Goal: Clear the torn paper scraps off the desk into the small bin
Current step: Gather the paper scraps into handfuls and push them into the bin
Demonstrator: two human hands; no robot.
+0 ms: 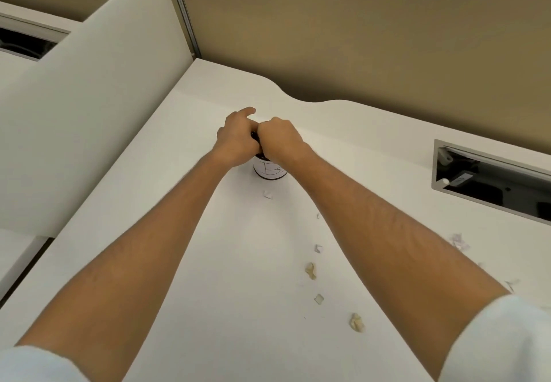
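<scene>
The small bin point(269, 170) is a little dark cylinder with a white hand-lettered label, standing on the white desk point(238, 262) at mid-depth. Both my hands meet right over its top. My left hand point(237, 140) curls against the bin's dark rim with the thumb sticking out. My right hand point(278, 140) is a closed fist above the opening; anything inside it is hidden. Torn paper scraps lie loose on the desk: one point(267, 194) just in front of the bin, several in a line point(318, 248) point(310, 270) point(357, 322) between my forearms, and more point(459, 241) to the right.
An open cable tray point(492, 184) is cut into the desk at the right. A white rounded divider panel point(89, 98) runs along the left edge, and a tan partition wall point(357, 38) closes off the back. The desk's far edge curves behind the bin.
</scene>
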